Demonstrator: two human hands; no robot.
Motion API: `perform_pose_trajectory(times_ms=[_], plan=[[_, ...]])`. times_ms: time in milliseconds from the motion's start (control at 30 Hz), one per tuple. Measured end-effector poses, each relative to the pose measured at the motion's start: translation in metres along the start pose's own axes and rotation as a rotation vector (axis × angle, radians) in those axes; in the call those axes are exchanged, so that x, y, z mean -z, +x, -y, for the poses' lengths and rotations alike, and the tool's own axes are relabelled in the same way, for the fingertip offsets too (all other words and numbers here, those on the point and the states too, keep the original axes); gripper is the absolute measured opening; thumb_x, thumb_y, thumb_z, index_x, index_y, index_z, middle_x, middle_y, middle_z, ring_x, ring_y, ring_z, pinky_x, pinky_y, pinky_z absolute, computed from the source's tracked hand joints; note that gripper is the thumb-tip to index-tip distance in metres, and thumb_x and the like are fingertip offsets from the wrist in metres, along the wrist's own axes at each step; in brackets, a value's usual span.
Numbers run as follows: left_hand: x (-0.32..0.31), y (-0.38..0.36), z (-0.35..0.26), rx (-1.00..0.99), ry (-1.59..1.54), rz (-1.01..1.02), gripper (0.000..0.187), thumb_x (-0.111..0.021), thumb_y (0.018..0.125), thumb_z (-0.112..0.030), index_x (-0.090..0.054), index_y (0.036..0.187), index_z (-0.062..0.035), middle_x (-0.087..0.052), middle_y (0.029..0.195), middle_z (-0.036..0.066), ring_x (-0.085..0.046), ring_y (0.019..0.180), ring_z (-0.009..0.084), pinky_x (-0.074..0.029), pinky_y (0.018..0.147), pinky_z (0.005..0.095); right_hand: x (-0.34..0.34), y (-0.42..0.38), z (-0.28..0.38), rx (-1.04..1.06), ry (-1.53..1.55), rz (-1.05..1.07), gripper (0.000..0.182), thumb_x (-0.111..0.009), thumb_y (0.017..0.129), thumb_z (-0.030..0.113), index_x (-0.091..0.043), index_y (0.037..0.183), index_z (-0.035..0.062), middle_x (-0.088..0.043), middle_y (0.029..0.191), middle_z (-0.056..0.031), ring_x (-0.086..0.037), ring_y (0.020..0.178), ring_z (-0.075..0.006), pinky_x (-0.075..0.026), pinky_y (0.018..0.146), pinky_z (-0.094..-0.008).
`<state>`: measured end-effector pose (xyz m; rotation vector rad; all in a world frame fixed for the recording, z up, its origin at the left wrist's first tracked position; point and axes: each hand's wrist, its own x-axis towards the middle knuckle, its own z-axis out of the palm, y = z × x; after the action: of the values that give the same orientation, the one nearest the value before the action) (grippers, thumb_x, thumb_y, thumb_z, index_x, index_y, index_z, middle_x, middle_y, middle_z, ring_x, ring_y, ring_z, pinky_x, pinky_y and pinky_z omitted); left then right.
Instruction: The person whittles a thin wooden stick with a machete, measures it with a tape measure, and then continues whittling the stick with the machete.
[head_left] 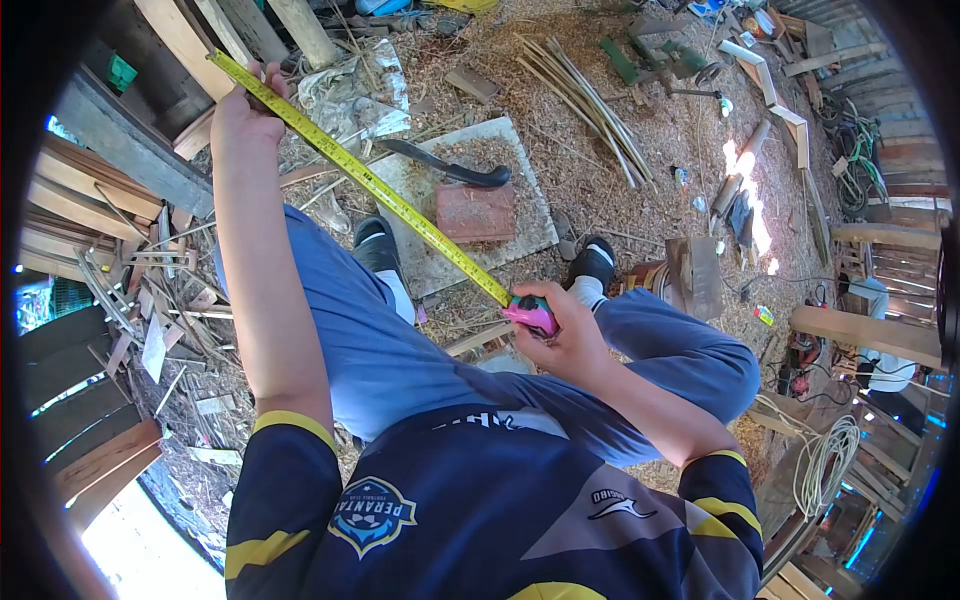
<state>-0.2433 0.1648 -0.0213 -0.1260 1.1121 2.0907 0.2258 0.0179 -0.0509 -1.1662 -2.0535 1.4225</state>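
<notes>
A yellow tape measure blade [370, 183] is drawn out straight across the view, slanting from upper left to the middle. Near its free end, my left hand [247, 122] is closed on the blade, with the fingers partly behind it. My right hand [570, 338] wraps round the pink and green tape measure case [532, 314] above my lap. Beneath the blade, a reddish brick [475, 212] rests on a pale flat slab [530, 235]. A large knife with a curved black handle [470, 174] lies beside the brick, its blade pointing left.
Wooden planks [130, 130] lean at the left, near my left arm. Thin strips [590, 110] lie on the shavings-covered ground ahead. A wooden block [693, 278] stands by my right foot, and coiled rope [827, 465] lies at the right. My sandalled feet flank the slab.
</notes>
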Motion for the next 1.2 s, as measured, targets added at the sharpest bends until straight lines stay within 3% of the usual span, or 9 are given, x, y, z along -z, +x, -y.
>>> perform_pose_trajectory(times_ms=[300, 500, 567, 667, 767, 1000, 1100, 1133, 1200], plan=[[0.005, 0.007, -0.007, 0.000, 0.040, -0.016, 0.024, -0.047, 0.108, -0.018, -0.056, 0.117, 0.0030, -0.066, 0.105, 0.016, -0.069, 0.096, 0.0320, -0.062, 0.070, 0.0364, -0.002, -0.007, -0.013, 0.038, 0.005, 0.007, 0.046, -0.074, 0.084, 0.013, -0.057, 0.126, 0.0046, -0.066, 0.099, -0.0130, -0.067, 0.083, -0.0224, -0.052, 0.071, -0.0341], [0.011, 0.025, -0.011, 0.038, -0.186, -0.066, 0.021, -0.045, 0.108, -0.015, -0.055, 0.104, 0.0034, -0.065, 0.098, 0.015, -0.070, 0.093, 0.0338, -0.064, 0.081, 0.0455, -0.004, -0.007, -0.019, -0.038, -0.021, 0.002, 0.045, -0.073, 0.084, 0.012, -0.056, 0.125, 0.0035, -0.066, 0.100, -0.0137, -0.068, 0.085, -0.0255, -0.053, 0.074, -0.0348], [0.017, 0.028, -0.007, 0.019, -0.111, -0.031, 0.019, -0.044, 0.108, -0.014, -0.053, 0.103, 0.0027, -0.064, 0.099, 0.014, -0.070, 0.093, 0.0351, -0.063, 0.085, 0.0499, -0.008, -0.009, -0.026, -0.071, 0.011, -0.021, 0.045, -0.073, 0.084, 0.011, -0.055, 0.125, 0.0028, -0.066, 0.099, -0.0144, -0.068, 0.084, -0.0268, -0.054, 0.075, -0.0355], [0.013, 0.012, -0.006, -0.080, -0.057, -0.009, 0.016, -0.043, 0.108, -0.014, -0.048, 0.106, 0.0017, -0.061, 0.102, 0.013, -0.070, 0.093, 0.0372, -0.062, 0.088, 0.0534, -0.007, -0.004, -0.019, -0.051, 0.016, -0.163, 0.042, -0.071, 0.087, 0.010, -0.053, 0.124, 0.0010, -0.064, 0.098, -0.0102, -0.061, 0.086, -0.0150, -0.050, 0.077, -0.0301], [0.013, 0.003, -0.012, -0.226, 0.000, -0.004, 0.015, -0.043, 0.108, -0.014, -0.044, 0.111, 0.0004, -0.059, 0.106, 0.012, -0.069, 0.094, 0.0390, -0.062, 0.089, 0.0549, 0.001, 0.003, -0.028, -0.193, 0.003, -0.205, 0.043, -0.069, 0.089, 0.012, -0.051, 0.126, 0.0013, -0.063, 0.098, -0.0113, -0.061, 0.090, -0.0171, -0.051, 0.080, -0.0318], [0.006, -0.036, 0.001, -0.276, 0.053, 0.180, 0.012, -0.049, 0.106, -0.014, -0.047, 0.111, -0.0036, -0.060, 0.110, 0.011, -0.068, 0.100, 0.0362, -0.058, 0.093, 0.0557, -0.004, 0.026, -0.094, -0.347, 0.113, -0.253, 0.040, -0.070, 0.089, 0.015, -0.053, 0.123, 0.0026, -0.063, 0.100, -0.0100, -0.061, 0.085, -0.0147, -0.052, 0.077, -0.0297], [-0.008, -0.062, 0.019, -0.231, 0.081, 0.186, 0.008, -0.055, 0.104, -0.013, -0.052, 0.107, -0.0070, -0.063, 0.109, 0.009, -0.066, 0.105, 0.0308, -0.055, 0.096, 0.0516, -0.018, 0.046, -0.173, -0.282, -0.002, -0.266, 0.044, -0.071, 0.088, 0.021, -0.054, 0.122, -0.0003, -0.068, 0.097, -0.0157, -0.067, 0.087, -0.0239, -0.054, 0.079, -0.0361], [-0.005, -0.059, 0.029, -0.217, 0.090, 0.209, 0.008, -0.056, 0.104, -0.013, -0.052, 0.107, -0.0076, -0.063, 0.109, 0.008, -0.066, 0.106, 0.0301, -0.054, 0.097, 0.0510, -0.019, 0.055, -0.183, -0.383, -0.003, -0.277, 0.042, -0.072, 0.086, 0.026, -0.060, 0.117, 0.0005, -0.070, 0.100, -0.0179, -0.070, 0.092, -0.0288, -0.054, 0.082, -0.0392], [-0.007, -0.064, 0.046, -0.191, 0.144, 0.192, 0.009, -0.060, 0.102, -0.013, -0.052, 0.104, -0.0104, -0.065, 0.111, 0.006, -0.064, 0.110, 0.0283, -0.050, 0.100, 0.0489, -0.021, 0.080, -0.224, -0.460, -0.130, -0.310, 0.042, -0.074, 0.084, 0.026, -0.062, 0.116, 0.0020, -0.070, 0.096, -0.0160, -0.069, 0.084, -0.0259, -0.055, 0.077, -0.0378]])
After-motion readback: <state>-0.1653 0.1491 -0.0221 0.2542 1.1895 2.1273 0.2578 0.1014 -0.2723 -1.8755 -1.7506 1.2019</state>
